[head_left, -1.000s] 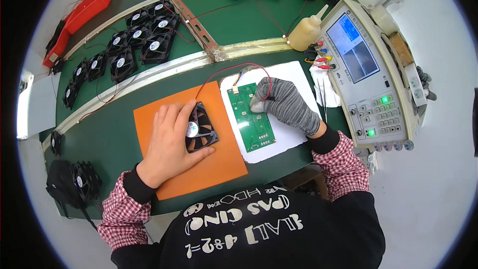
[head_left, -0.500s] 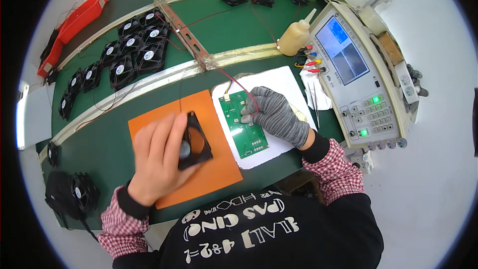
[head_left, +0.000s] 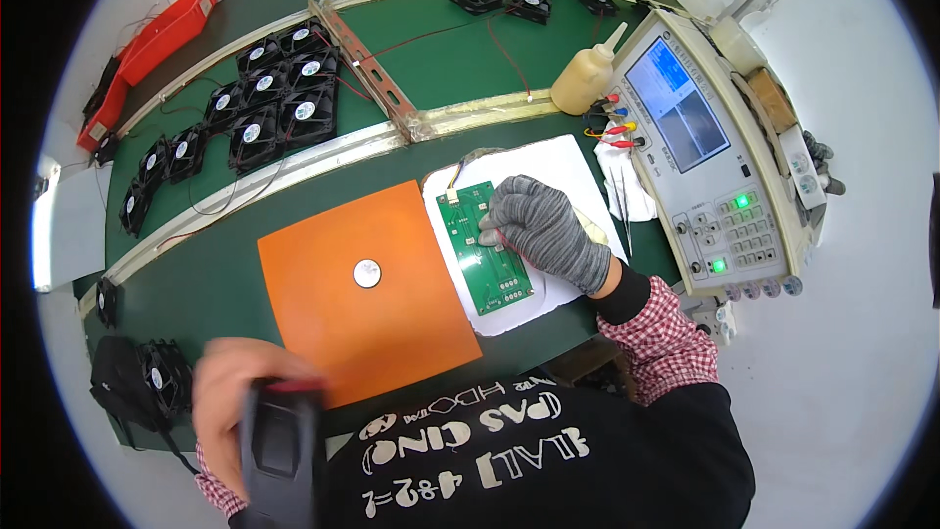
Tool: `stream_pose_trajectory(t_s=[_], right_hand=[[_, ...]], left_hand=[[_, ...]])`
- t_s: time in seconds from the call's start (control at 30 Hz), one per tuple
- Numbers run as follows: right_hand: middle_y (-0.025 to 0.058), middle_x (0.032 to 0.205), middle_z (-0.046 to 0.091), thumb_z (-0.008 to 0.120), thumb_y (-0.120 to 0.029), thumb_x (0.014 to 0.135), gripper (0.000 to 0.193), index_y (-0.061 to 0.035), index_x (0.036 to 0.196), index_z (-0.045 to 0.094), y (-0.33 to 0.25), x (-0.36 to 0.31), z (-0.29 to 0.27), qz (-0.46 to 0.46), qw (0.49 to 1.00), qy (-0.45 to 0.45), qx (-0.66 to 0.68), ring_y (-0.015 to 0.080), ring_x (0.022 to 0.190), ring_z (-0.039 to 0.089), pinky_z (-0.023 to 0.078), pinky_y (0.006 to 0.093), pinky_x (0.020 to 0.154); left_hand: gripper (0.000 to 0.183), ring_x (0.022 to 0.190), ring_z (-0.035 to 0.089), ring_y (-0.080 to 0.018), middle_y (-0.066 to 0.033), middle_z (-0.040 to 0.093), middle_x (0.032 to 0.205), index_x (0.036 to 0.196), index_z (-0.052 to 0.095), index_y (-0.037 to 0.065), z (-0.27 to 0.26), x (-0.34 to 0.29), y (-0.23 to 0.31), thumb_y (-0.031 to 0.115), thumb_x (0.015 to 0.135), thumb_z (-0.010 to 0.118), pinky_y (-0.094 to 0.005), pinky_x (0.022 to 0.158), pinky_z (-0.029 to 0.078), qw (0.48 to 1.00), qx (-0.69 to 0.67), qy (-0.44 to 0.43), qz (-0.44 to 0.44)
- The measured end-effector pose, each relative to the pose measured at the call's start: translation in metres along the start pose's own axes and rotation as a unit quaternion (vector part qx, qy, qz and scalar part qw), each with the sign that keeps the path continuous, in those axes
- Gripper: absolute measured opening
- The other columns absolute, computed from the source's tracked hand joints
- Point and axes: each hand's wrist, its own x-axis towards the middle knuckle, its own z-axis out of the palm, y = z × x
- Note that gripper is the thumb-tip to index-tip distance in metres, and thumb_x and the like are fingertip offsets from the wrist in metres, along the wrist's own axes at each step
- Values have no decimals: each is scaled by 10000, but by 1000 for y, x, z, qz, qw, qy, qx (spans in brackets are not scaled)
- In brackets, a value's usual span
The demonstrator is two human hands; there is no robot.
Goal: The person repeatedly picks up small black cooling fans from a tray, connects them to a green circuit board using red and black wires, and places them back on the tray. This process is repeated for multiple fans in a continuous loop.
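My left hand (head_left: 230, 397), bare and smeared by motion, is raised at the lower left near my body. It grips a black fan (head_left: 279, 451), seen blurred and nearly edge-on, with a red streak along its top. My right hand (head_left: 539, 225), in a grey striped glove, rests over a green circuit board (head_left: 480, 260). Its thumb and fingers are pinched together, and a short bit of red wire (head_left: 502, 238) shows at their tips. The board lies on a white sheet (head_left: 563, 157). A white disc with a dark rim (head_left: 367, 273) sits on the orange mat (head_left: 421, 353).
Several black fans (head_left: 264, 83) lie in rows at the far left, beyond a metal rail. A glue-like squeeze bottle (head_left: 583, 78) stands by a test instrument (head_left: 705, 137) with clip leads. Tweezers (head_left: 622, 206) lie on a white cloth. More fans (head_left: 164, 377) are at the left edge.
My left hand has carried the fan off the orange mat, down and left toward me, baring the white disc. The long red wire no longer stretches across the board. My right hand has barely moved.
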Motion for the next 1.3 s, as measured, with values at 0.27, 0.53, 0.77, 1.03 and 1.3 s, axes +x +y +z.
stream_pose_trajectory(t_s=[0.27, 0.53, 0.77, 1.03, 1.3], right_hand=[[99, 829, 653, 757, -85, 777, 113, -37, 835, 673, -9, -5, 3, 32, 998, 52, 5, 240, 789, 647, 518, 344, 736], [34, 831, 648, 796, -146, 818, 332, 2, 1081, 658, -12, -1, -1, 133, 964, 115, 199, 90, 785, 616, 519, 240, 734], [49, 1022, 640, 819, -255, 788, 670, -32, 1334, 500, -43, -6, 16, 29, 966, -116, 231, 161, 884, 628, 520, 302, 806], [54, 947, 690, 736, -103, 848, 103, -5, 851, 702, -74, -5, -21, 299, 732, -420, 446, 177, 909, 657, 530, 318, 828], [64, 999, 713, 712, -48, 850, 231, -6, 1076, 698, -16, 4, -21, 168, 965, -53, 196, 124, 937, 648, 514, 284, 878]], left_hand=[[755, 1289, 499, -399, -248, 481, 1423, 1388, 454, -47, 37, 122, -69, 282, 795, 786, -437, 1074, 393, 891, 331, 100, 296], [148, 872, 564, -283, -94, 579, 804, 704, 659, 51, -2, 149, -209, 172, 722, 743, -404, 740, 463, 799, 596, -37, 67], [164, 600, 488, -183, -9, 470, 688, 789, 629, 126, 86, 86, -65, 99, 633, 672, -321, 515, 356, 865, 331, 13, 377], [150, 818, 556, -101, -96, 647, 1215, 728, 576, -65, -54, 122, -64, 11, 848, 626, -220, 711, 412, 805, 382, 381, 248], [331, 1064, 456, -335, -174, 429, 1127, 1013, 538, 24, 25, 31, -98, 167, 787, 733, -411, 960, 396, 969, 235, 26, -67]])
